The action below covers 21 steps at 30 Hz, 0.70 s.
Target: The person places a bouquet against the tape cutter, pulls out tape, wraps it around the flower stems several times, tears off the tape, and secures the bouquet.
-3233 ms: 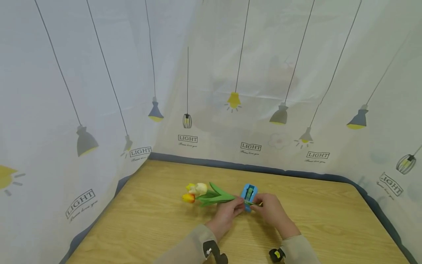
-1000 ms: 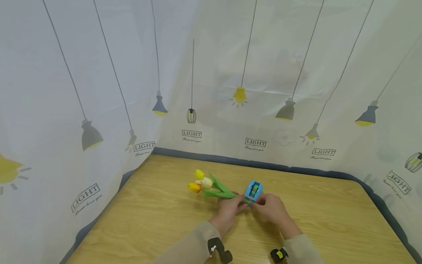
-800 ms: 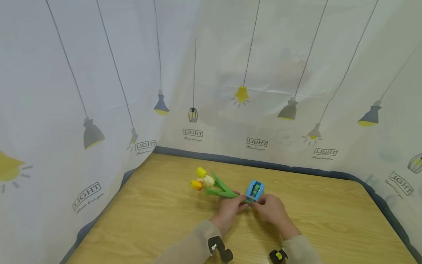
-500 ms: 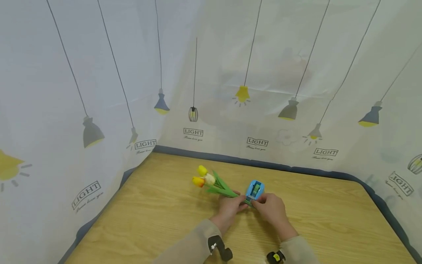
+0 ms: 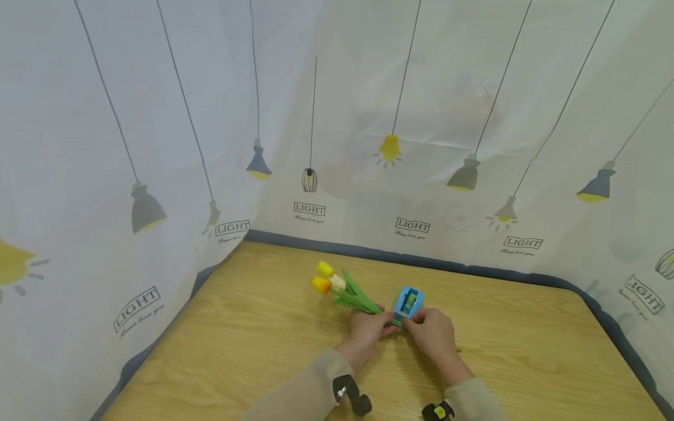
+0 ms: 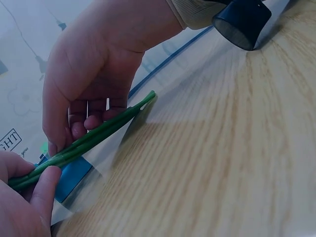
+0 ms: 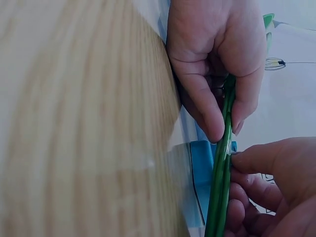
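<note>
Artificial tulips (image 5: 329, 279), yellow, orange-red and cream with green leaves, slant over the table. My left hand (image 5: 365, 330) grips their green stems (image 7: 220, 182) between thumb and fingers. Just beyond the stems sits a blue tape dispenser (image 5: 409, 301) with a green core. A shiny bit of clear tape (image 7: 228, 146) shows on the stems in the right wrist view. There my right hand (image 7: 281, 182) has its fingers curled, a fingertip right at that tape. In the left wrist view, the right hand (image 6: 96, 69) arches over the stems, whose cut ends stick out past it.
A wood-grain table (image 5: 253, 351) lies beneath both hands. Behind it hangs a pale curtain (image 5: 358, 193) printed with lamps, its dark border running along the table's back and sides. Black wrist cameras, one of them (image 5: 351, 396) on the left sleeve, sit at both cuffs.
The tulip heads have swung up and slightly right, so the stems slant more. My right hand has shifted from the stem ends to the dispenser's near end. The left hand keeps its grip.
</note>
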Available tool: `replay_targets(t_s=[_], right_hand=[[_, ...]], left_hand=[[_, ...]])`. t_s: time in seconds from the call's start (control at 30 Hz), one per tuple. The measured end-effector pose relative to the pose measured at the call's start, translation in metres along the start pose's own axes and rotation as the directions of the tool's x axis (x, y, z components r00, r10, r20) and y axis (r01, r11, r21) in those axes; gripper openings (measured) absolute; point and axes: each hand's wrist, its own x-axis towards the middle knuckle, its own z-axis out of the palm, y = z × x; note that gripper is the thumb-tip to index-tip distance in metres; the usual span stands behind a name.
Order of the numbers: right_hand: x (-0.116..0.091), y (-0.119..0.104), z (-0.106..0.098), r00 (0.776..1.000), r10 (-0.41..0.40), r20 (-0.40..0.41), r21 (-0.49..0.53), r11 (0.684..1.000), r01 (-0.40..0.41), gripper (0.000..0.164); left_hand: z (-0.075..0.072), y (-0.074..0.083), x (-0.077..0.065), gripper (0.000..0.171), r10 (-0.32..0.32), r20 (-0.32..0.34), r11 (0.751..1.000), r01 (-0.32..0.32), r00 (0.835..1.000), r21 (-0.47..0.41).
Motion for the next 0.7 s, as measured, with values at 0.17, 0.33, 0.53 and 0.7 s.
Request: replay_targets(t_s=[0.17,0.33,0.53,0.7], right_hand=[[0.0010,-0.0014,0.0032,1.000,-0.001,-0.014,-0.020,1.000,0.000,0.023],[0.0003,-0.0029,0.0041,0.999,-0.030,-0.024,-0.031,0.999,0.030,0.024],[0.0003,-0.0026,0.0045,0.997,-0.064,-0.042,-0.051,0.997,0.062,0.024],[0.0006,0.0020,0.0045,0.997,-0.066,-0.030,-0.062,0.996,0.064,0.022]], left_hand=[[-0.0006,0.0029,-0.0011,0.025,0.007,-0.012,1.000,-0.007,1.000,0.029],[-0.0012,0.0024,0.0006,0.024,0.008,-0.021,0.998,-0.006,1.000,0.060],[-0.0006,0.0007,0.0007,0.022,0.021,-0.025,0.997,-0.019,0.999,0.074],[-0.0018,-0.0024,-0.0014,0.023,0.011,0.001,0.996,-0.011,1.000,0.090]])
